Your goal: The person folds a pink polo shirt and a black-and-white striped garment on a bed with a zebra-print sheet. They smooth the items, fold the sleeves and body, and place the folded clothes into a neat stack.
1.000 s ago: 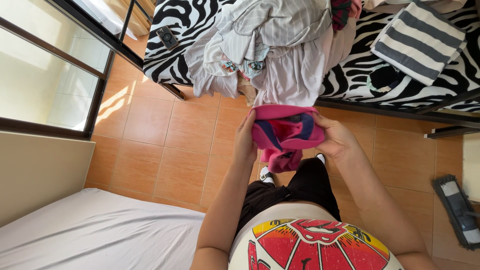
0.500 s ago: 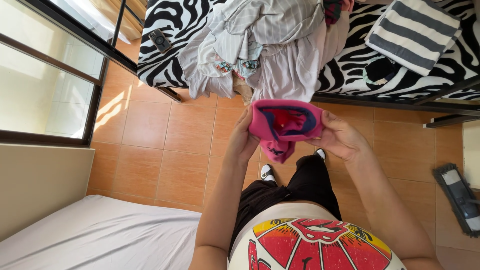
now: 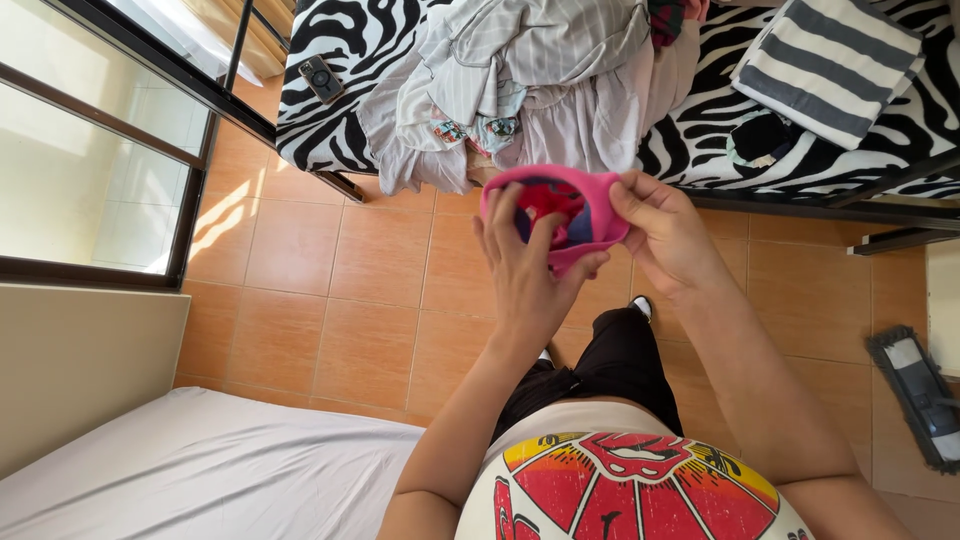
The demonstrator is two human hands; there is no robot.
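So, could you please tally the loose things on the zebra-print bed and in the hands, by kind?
Pink garment, held by left hand and right hand: 1
Heap of pale clothes: 1
Striped folded cloth: 1
Dark bundle: 1
Phone: 1
Total: 5

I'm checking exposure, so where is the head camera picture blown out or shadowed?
Head view: the window glass at left is overexposed; sun patches streak the orange floor tiles; both hands and the pink folded garment look evenly lit and sharp.
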